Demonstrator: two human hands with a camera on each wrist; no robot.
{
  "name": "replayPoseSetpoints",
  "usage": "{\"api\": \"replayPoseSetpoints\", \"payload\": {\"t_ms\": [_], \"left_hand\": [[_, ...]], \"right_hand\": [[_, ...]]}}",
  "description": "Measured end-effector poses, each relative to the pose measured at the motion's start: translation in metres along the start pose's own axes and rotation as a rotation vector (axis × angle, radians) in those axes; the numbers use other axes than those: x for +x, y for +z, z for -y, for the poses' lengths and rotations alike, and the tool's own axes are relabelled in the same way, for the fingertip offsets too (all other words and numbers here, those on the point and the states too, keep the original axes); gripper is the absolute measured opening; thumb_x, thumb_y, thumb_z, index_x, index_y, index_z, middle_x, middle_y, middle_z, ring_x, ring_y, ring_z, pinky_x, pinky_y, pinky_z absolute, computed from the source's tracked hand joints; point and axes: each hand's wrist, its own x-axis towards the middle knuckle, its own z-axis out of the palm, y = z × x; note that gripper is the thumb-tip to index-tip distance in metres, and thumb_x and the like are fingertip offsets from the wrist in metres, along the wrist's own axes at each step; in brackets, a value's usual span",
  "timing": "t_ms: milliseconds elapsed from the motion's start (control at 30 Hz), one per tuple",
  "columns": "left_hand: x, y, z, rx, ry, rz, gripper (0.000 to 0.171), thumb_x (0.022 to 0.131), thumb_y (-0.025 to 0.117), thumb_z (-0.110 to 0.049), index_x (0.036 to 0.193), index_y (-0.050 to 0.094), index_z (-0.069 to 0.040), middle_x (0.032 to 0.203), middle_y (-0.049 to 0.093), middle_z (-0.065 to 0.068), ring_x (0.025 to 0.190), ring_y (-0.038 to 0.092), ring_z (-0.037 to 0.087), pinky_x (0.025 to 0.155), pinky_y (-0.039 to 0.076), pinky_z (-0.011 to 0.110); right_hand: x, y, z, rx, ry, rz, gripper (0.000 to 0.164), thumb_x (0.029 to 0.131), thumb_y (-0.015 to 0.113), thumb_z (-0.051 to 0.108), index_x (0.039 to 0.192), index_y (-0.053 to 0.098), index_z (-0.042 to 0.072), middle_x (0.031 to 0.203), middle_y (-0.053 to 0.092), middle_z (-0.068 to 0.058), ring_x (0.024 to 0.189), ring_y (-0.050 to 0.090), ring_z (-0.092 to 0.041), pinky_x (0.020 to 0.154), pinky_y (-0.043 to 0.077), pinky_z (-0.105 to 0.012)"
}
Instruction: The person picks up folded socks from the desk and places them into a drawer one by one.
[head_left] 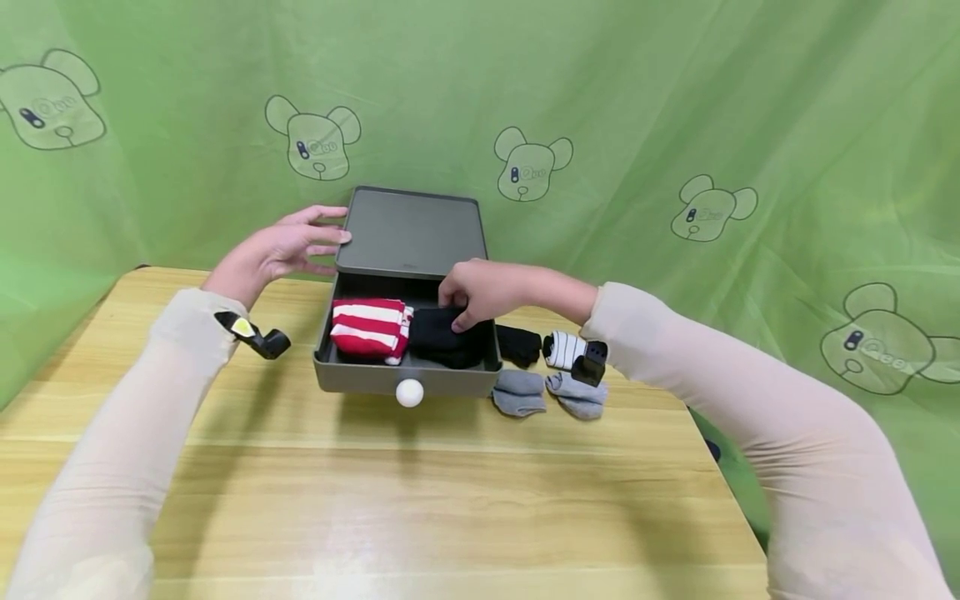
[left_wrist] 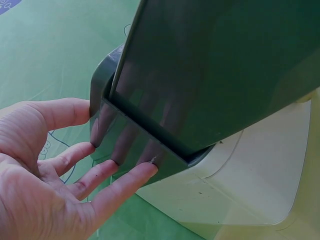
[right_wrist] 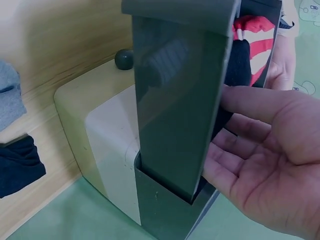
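Observation:
A dark grey drawer (head_left: 360, 379) with a round white knob (head_left: 409, 392) is pulled out of a box with a dark top (head_left: 416, 229). In the drawer, folded red-and-white striped cloth (head_left: 367, 329) sits left of a folded black cloth (head_left: 435, 337). My right hand (head_left: 491, 292) reaches in from the right, thumb resting on the black cloth; the right wrist view shows its fingers (right_wrist: 235, 100) loosely bent, partly hidden by the drawer side. With spread fingers, my left hand (head_left: 292, 244) touches the box's left side; its fingertips (left_wrist: 145, 170) lie against the dark panel.
Right of the drawer, on the wooden table (head_left: 420, 500), lie a folded black cloth (head_left: 519, 346), a white striped one (head_left: 562, 350) and two grey socks (head_left: 519, 393). A green curtain (head_left: 420, 67) hangs close behind the box.

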Motion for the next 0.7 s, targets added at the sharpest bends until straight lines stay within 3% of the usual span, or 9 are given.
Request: {"api": "replayPoseSetpoints", "payload": {"t_ms": [233,500,700], "left_hand": [[-0.0003,0.0001,-0.0009,0.009,-0.001,0.002,0.077,0.103,0.056,-0.010,0.165,0.010,-0.022,0.172,0.006,0.017,0.159,0.005,0.039,0.124,0.026,0.064],[-0.0003,-0.0016,-0.0010,0.007,0.003,0.001,0.077,0.103,0.056,-0.009,0.165,0.012,-0.022,0.172,0.005,0.016,0.159,0.004,0.039,0.125,0.025,0.064],[-0.0014,-0.0012,-0.0007,-0.004,0.000,-0.001,0.077,0.103,0.056,-0.009,0.165,0.011,-0.022,0.172,0.006,0.016,0.159,0.004,0.039,0.124,0.025,0.064]], "right_hand": [[0.0043,0.0050,-0.0003,-0.071,0.037,-0.056,0.020,0.090,0.076,0.012,0.108,0.072,0.004,0.068,0.050,0.003,0.065,0.042,-0.012,0.069,0.041,-0.027],[0.0078,0.0069,0.0000,-0.096,0.046,-0.059,0.020,0.091,0.075,0.012,0.109,0.071,0.004,0.066,0.044,0.003,0.067,0.040,-0.014,0.071,0.039,-0.029],[0.0086,0.0083,-0.0011,-0.117,0.037,-0.061,0.023,0.092,0.074,0.012,0.113,0.072,0.003,0.074,0.053,0.000,0.074,0.046,-0.017,0.075,0.044,-0.031]]}}
